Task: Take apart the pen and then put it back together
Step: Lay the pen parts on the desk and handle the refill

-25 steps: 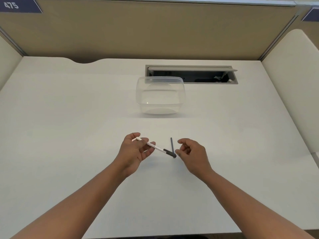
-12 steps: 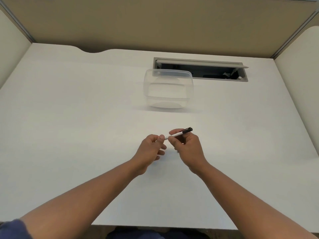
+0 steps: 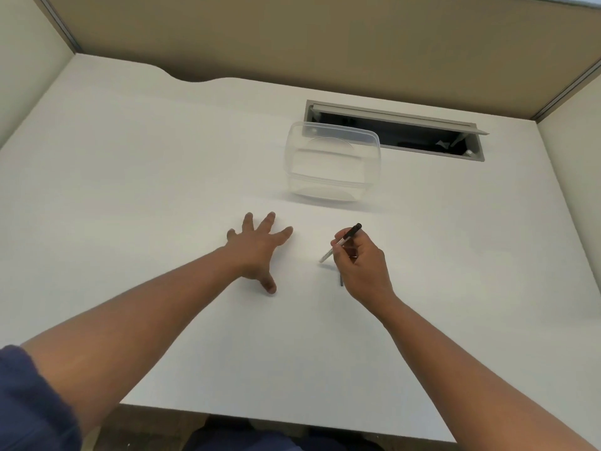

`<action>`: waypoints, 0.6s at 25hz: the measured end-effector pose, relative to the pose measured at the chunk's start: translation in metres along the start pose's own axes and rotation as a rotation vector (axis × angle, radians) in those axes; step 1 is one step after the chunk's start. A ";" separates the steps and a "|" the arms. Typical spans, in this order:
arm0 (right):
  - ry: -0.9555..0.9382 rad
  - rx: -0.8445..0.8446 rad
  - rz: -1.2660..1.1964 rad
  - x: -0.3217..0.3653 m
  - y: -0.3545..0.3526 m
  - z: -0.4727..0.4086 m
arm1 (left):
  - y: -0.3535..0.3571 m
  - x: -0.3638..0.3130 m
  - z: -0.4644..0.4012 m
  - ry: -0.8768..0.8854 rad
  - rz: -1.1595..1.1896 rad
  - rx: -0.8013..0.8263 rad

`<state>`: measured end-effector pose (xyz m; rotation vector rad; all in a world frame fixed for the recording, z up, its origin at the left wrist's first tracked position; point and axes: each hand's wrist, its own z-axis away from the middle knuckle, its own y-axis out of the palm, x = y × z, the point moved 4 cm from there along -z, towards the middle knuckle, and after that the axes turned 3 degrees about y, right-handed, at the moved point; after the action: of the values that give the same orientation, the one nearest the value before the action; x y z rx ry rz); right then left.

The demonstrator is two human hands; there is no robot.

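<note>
While right hand (image 3: pixel 362 265) pinches pen (image 3: pixel 341 243), I see left hand (image 3: pixel 257 250) flat, fingers splayed, empty, left of pen. Small dark part (image 3: pixel 341 281) pokes out under right hand. Clear container (image 3: pixel 331 161) beyond pen, well apart. Wide bare desk (image 3: pixel 130 177) left of pen, near edge well behind.

White tabletop (image 3: pixel 130 190), enclosed by tan partition panels (image 3: pixel 325 43). Open cable hatch (image 3: pixel 422 135) recessed at 1 o'clock. Lighting is even.
</note>
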<state>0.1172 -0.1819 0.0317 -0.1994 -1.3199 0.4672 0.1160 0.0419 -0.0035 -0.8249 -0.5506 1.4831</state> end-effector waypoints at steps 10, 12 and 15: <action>-0.227 0.008 0.343 -0.009 0.013 -0.003 | 0.013 0.001 -0.001 -0.008 0.019 0.044; -0.241 -0.016 0.316 -0.010 0.012 -0.002 | 0.014 0.001 -0.002 -0.007 0.017 0.043; -0.244 -0.007 0.341 -0.009 0.009 -0.002 | 0.014 0.001 -0.002 -0.011 0.024 0.042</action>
<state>0.1160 -0.1775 0.0193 -0.3868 -1.5327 0.7948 0.1083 0.0415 -0.0156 -0.7932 -0.5171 1.5171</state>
